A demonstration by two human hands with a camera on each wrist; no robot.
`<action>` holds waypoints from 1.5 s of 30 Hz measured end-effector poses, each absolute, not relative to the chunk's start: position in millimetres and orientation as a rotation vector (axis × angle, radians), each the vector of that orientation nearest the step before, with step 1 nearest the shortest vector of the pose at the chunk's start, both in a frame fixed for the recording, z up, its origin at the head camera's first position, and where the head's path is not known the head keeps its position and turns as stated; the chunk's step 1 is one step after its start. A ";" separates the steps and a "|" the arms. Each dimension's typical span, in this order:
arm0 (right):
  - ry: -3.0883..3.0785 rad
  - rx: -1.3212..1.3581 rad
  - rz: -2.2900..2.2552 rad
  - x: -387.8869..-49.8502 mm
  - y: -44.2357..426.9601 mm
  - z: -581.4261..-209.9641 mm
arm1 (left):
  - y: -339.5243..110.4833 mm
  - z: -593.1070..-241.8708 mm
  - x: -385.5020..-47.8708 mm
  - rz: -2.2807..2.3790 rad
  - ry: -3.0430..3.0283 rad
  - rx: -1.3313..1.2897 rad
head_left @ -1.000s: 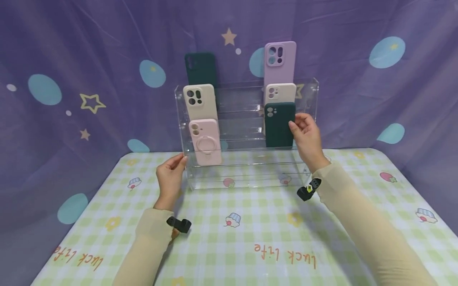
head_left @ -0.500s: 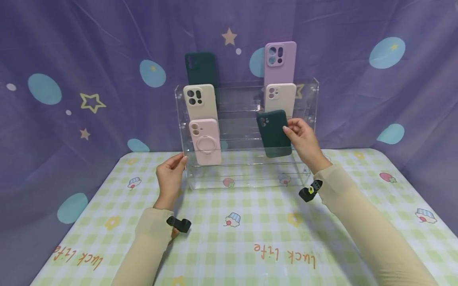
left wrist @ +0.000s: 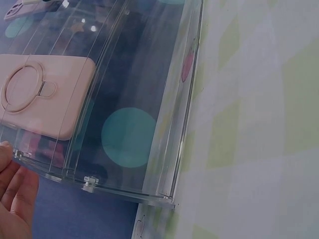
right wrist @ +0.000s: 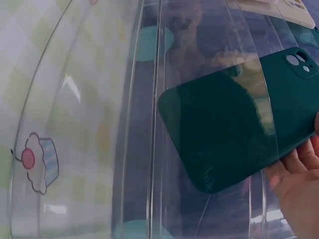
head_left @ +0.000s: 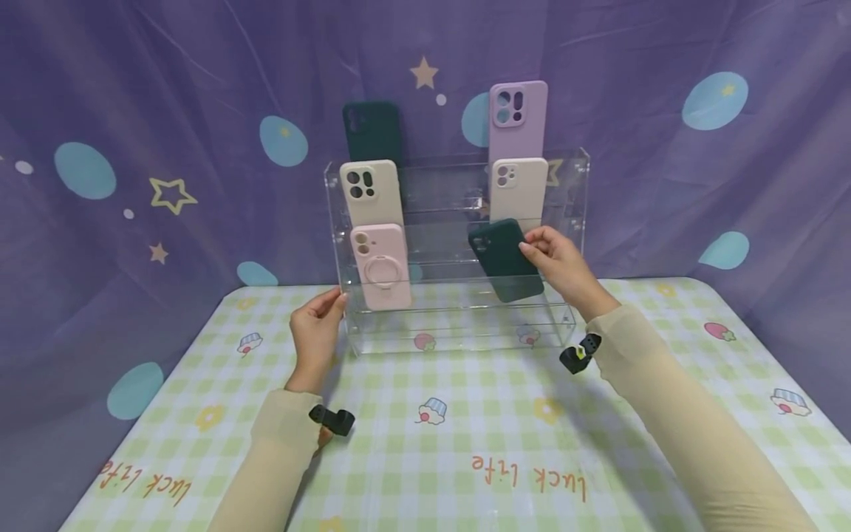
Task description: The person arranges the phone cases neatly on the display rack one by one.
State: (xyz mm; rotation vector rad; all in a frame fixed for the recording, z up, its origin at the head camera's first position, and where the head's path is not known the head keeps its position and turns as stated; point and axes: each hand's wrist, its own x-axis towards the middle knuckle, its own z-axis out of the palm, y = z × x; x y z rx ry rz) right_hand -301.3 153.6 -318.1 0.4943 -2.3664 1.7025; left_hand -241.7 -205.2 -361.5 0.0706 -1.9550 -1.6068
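My right hand point(head_left: 561, 267) pinches a dark green phone case point(head_left: 505, 258) by its right edge. In the head view the case leans to the left, its lower end behind the front panel of a clear acrylic stand point(head_left: 452, 295). The right wrist view shows that case point(right wrist: 224, 124) tilted behind the clear panel, camera holes at the upper right. With thumb and fingers my left hand point(head_left: 316, 329) grips the stand's left side edge. Close to it, a pink phone case point(head_left: 382, 292) with a ring stands in the stand's lower tier.
Behind the pink case stand a cream case point(head_left: 382, 207) and another dark green case point(head_left: 372, 133). On the right are a white case point(head_left: 518, 192) and a lilac case point(head_left: 532, 140). A checked cloth point(head_left: 425, 458) covers the table before a purple curtain point(head_left: 199, 89).
My right hand has drawn the green case down and left from in front of the white case, tilting it leftward. The left hand stays on the stand's edge.
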 end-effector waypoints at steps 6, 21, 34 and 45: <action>-2.422 0.445 1.541 -298.0 159.1 -318.5 | -217.5 -383.1 -260.6 -1.580 -1.933 0.085; -2.327 0.267 1.281 -292.8 163.0 -323.8 | -210.2 -361.5 -241.7 -1.603 -1.949 0.093; -2.460 0.211 1.221 -292.6 160.2 -321.2 | -211.9 -359.3 -236.8 -1.591 -1.946 0.041; -2.437 0.202 1.193 -287.8 158.1 -325.4 | -210.7 -359.4 -235.8 -1.579 -1.938 0.055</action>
